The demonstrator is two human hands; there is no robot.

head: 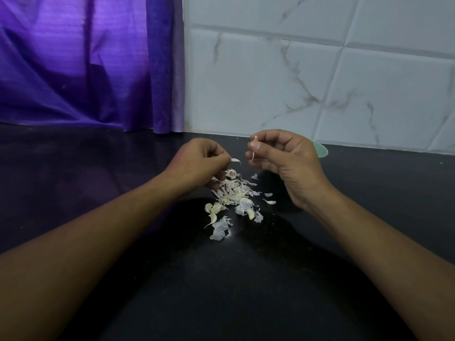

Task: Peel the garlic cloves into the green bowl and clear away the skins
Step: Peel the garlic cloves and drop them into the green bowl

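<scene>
The garlic clove (255,139) is being held up off the counter (369,198), pinched at the fingertips of the right hand (283,161). That grip is pressing thumb against forefinger around it. Only its tip is showing, so I cannot tell how its long axis is lying. A thin strip of skin (253,156) is dangling below the thumb.

Just beside it, the left hand (199,158) is pinching a curved white sliver (235,160), a torn-off piece of skin by my judgement, with the other fingers curling in.

The green bowl (320,150) is sitting on the counter right behind the right hand, with only 1 arc of rim peeking out. So the hand carrying the clove is the nearer 1, and dropping it in would be a short reach back and to the right.

Below both hands, the pile of skins (231,193) is spreading over the dark counter, with a few loose cloves (212,208) lying in it.
</scene>
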